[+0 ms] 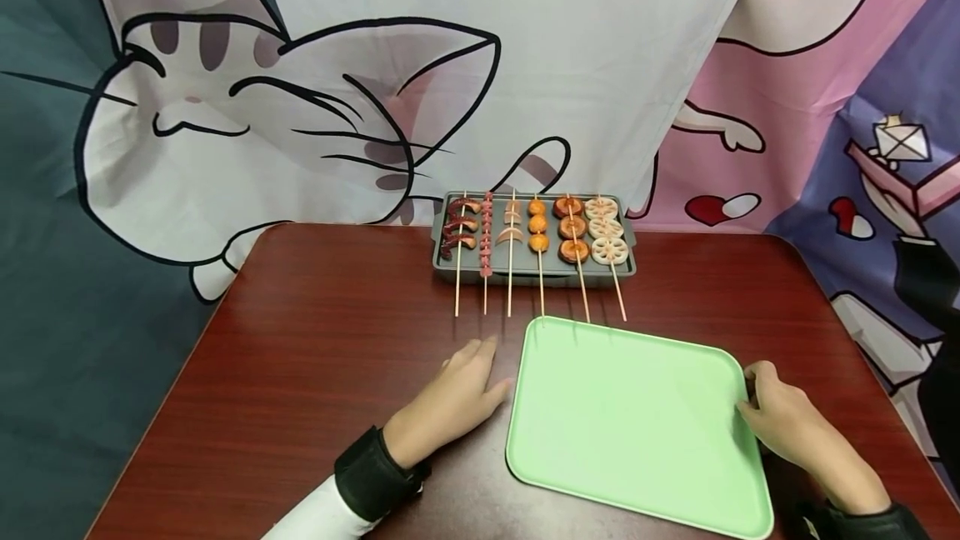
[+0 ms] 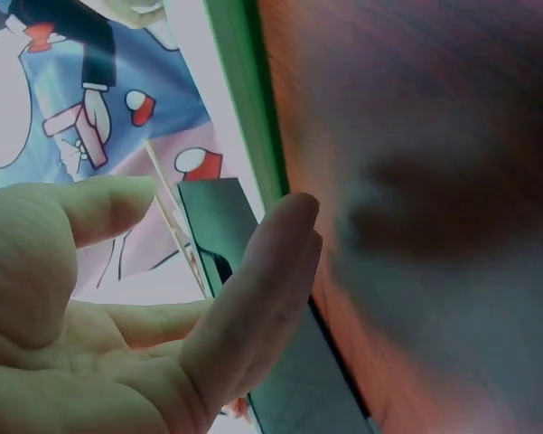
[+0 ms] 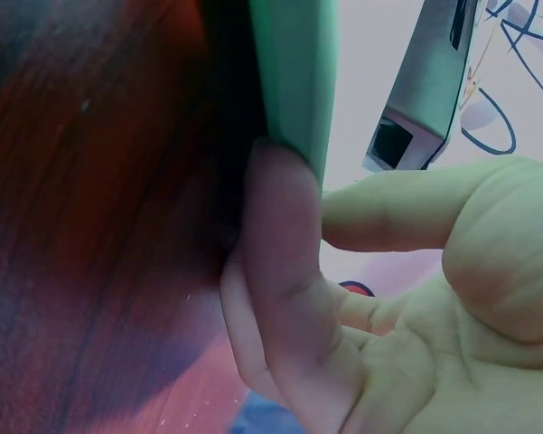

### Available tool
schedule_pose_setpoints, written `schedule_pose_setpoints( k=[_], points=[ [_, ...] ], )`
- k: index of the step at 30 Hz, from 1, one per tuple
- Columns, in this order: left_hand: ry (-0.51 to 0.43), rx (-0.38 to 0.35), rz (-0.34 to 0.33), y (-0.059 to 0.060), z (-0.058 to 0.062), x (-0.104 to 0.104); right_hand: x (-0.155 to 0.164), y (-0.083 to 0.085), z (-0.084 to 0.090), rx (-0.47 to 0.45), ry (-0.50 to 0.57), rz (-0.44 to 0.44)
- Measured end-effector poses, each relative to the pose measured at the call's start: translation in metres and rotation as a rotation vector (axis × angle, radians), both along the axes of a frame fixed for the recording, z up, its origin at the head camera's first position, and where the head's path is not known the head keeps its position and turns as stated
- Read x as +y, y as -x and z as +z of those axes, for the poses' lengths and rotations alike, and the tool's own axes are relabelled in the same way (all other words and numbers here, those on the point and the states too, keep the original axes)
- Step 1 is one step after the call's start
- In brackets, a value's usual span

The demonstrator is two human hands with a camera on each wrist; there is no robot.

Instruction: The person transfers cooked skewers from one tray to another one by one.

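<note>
Green and flat, the rounded-corner plastic tray lies on the reddish-brown wooden table directly before the person, with nothing lying in it. Behind it, near the table's far edge, sits the grey rectangular grill pan, and six wooden skewers rest across it side by side, their bare stick ends jutting over the front rim toward the tray: one of dark curled sausage pieces, one of small pink pieces, one of pale crescent slices, one of three orange balls, one of three browned round slices and one of three white lotus-root slices. The left hand rests flat on the table just beside the tray's left edge, fingers straight and close together, holding nothing. The right hand is at the tray's right edge; its fingers appear to curl under the rim (the wrist view is close and blurred), thumb apart from them.
</note>
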State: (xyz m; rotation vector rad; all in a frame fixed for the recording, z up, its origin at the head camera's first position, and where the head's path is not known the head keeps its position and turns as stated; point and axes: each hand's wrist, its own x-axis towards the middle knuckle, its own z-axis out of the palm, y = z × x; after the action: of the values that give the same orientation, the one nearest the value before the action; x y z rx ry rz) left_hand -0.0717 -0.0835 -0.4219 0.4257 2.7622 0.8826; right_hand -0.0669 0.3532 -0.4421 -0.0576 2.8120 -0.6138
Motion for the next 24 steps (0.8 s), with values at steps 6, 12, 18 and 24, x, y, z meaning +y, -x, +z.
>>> schedule_pose_setpoints(
  k=[6,12,18,24],
  points=[
    [-0.080,-0.055,-0.016,0.005,-0.001,0.012,0.001,-0.002,-0.001,-0.001,0.013,-0.007],
    [-0.154,-0.044,-0.070,0.007,-0.001,0.026,0.001,-0.004,0.000,0.001,0.019,-0.011],
    [-0.169,-0.036,-0.067,0.011,-0.004,0.032,0.000,-0.005,0.000,0.015,0.032,-0.009],
    [-0.128,-0.045,-0.039,0.016,-0.008,0.032,-0.005,-0.003,-0.001,0.037,0.040,0.003]
  ],
)
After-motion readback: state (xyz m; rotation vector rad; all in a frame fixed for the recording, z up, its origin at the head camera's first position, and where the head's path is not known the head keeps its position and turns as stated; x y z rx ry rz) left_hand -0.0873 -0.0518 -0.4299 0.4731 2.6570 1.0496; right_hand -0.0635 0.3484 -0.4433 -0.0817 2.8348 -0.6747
